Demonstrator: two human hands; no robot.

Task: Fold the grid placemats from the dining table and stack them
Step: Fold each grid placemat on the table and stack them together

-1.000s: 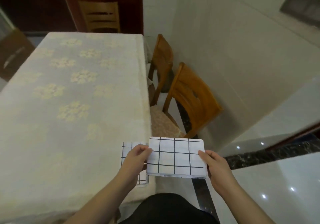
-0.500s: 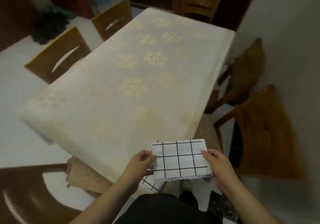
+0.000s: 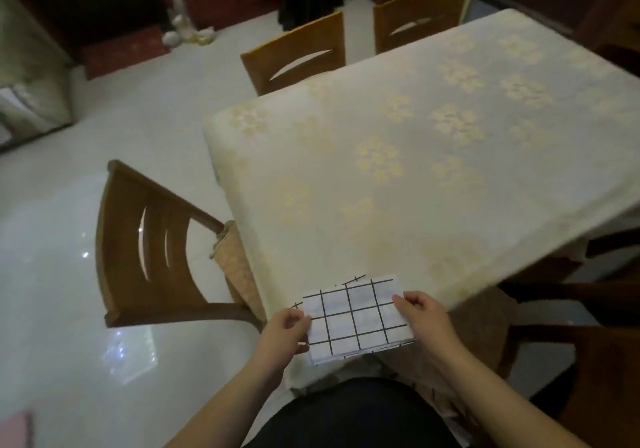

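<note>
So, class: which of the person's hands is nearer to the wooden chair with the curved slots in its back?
Left. The left hand pinches the placemat's edge on the chair's side; the right hand holds the far edge.

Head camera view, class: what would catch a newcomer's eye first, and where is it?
First, the folded grid placemat at bottom centre, pinched by the left hand and the right hand over the near corner of the dining table. That table's cream, flower-patterned cloth fills the right half. A wooden chair stands at left on the glossy white floor.
</note>
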